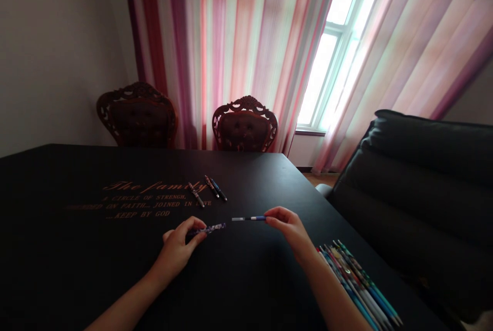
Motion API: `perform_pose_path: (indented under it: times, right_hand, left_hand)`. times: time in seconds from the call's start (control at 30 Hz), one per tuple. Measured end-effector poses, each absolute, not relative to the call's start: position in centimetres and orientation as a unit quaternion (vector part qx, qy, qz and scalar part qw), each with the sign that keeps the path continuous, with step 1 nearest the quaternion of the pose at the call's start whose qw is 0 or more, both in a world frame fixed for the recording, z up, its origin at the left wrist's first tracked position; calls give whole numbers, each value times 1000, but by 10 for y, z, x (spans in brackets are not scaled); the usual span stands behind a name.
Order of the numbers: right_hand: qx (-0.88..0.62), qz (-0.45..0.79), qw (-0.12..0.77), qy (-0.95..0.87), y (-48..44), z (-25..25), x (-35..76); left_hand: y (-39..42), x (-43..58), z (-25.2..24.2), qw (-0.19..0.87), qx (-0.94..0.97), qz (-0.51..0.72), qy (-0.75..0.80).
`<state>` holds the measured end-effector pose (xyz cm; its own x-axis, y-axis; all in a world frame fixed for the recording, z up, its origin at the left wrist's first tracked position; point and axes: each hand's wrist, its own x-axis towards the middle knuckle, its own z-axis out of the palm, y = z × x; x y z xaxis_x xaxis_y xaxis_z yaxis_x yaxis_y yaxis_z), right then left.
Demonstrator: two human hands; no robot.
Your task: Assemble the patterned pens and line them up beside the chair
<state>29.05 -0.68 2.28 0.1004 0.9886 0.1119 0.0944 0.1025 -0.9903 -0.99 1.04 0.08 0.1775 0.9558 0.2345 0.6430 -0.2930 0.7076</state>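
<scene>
My left hand (181, 246) pinches a patterned blue-and-white pen barrel (211, 228), its open end pointing right. My right hand (288, 226) pinches a thin refill with a blue end (248, 218), its tip pointing left toward the barrel. A small gap separates the two parts. Both hands hover just above the black table (96, 249). Three assembled pens (208, 190) lie side by side farther back on the table.
A row of several colourful pens and refills (358, 285) lies by my right forearm near the table's right edge. Gold lettering (138, 200) marks the tabletop. Two carved wooden chairs (244, 125) stand behind the table; a black padded chair (416, 182) stands at right.
</scene>
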Motion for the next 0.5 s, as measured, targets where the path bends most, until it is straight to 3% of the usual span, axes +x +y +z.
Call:
perform_pose_path:
  times: [0.5]
  right_hand:
    - [-516, 418, 495, -560, -7, 17, 277]
  left_hand:
    - [8, -10, 6, 283, 729, 338, 523]
